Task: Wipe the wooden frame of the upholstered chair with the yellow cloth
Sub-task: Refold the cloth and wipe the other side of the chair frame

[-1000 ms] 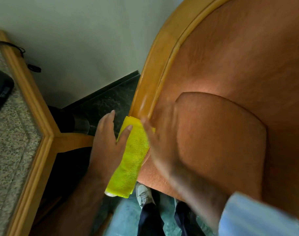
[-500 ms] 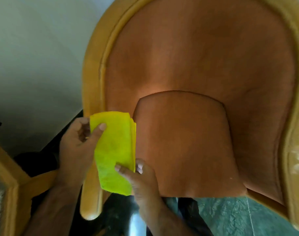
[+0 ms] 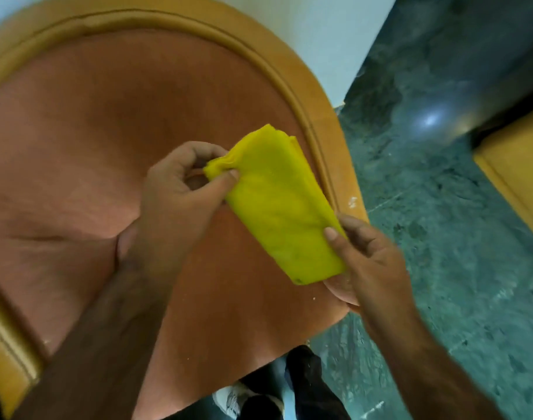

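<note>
Left hand [image 3: 180, 189] curled, thumb and fingers pinching the upper left corner of the yellow cloth [image 3: 277, 204]; forearm running down to the lower left edge of view. Right hand [image 3: 368, 256] reaching in from the lower right, thumb pressed on top of the cloth's lower end, fingers tucked beneath, so each grip closed on the cloth. Cloth folded into a long, flat rectangle, layered edges visible at its top end, held slantwise above the chair's seat [image 3: 107, 147], just inside the right side of the wooden frame [image 3: 320, 116]; contact with the frame impossible to judge. Frame golden, smooth, curved in an arch with a raised moulded ridge. Upholstery rust-orange, soft, slightly creased and dented. Floor [image 3: 441, 268] dark green, glossy, marbled, with a bright reflection. Left side of the frame cut off and blurred; right fingers hidden under the cloth; pale wooden piece [image 3: 520, 165] at the right edge only partly seen.
</note>
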`<action>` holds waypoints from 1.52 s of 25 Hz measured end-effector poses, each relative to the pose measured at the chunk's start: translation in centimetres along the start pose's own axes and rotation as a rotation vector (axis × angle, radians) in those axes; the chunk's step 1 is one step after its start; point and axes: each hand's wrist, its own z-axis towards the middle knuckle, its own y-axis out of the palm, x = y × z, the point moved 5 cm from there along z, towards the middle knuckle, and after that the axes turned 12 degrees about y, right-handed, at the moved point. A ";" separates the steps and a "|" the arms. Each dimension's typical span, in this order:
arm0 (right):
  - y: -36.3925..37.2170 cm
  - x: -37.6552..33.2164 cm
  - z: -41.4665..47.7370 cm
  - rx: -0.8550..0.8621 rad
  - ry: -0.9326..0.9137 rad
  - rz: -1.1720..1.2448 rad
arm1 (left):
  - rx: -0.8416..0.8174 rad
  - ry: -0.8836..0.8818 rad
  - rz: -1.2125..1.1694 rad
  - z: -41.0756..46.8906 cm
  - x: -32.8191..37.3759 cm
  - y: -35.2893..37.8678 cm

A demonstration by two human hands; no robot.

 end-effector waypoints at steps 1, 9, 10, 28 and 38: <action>-2.7 -0.3 0.4 0.091 -0.029 -0.040 | -0.037 0.015 0.042 0.7 0.2 2.8; -13.9 3.5 5.3 0.363 0.012 -0.348 | -0.381 0.224 0.522 2.6 -3.0 17.7; -13.8 4.1 6.1 0.335 0.026 -0.416 | -0.440 0.222 0.591 2.7 -3.8 17.9; -0.9 1.8 12.8 0.467 -0.401 -0.997 | -0.722 0.806 1.160 11.2 -4.9 19.4; -9.5 10.8 6.2 0.293 -0.329 -1.205 | -0.735 0.799 1.164 11.4 -5.3 19.6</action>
